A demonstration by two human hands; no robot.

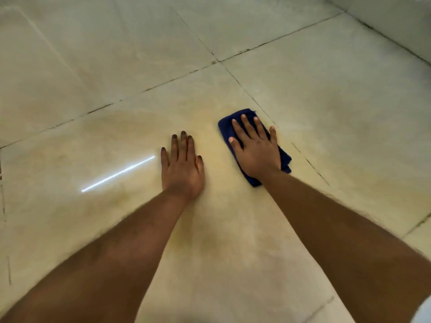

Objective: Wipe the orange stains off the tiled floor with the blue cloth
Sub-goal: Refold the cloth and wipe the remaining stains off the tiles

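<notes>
Right hand (pixel 257 152): flat, fingers spread, pressing the cloth (pixel 253 145) onto the floor (pixel 326 101) to scrub.
Left hand (pixel 183 166): flat, bracing.
Stains (pixel 193 241): faint, remaining.

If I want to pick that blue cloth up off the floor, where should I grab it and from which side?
The blue cloth lies folded flat on the tiled floor, with the right hand pressing straight-fingered on top. Probably best: curl those fingers over the far end beyond the fingertips, coming from above, thumb tucking under the edge. That end is bare and the folded layers look thick enough to pinch.
</notes>
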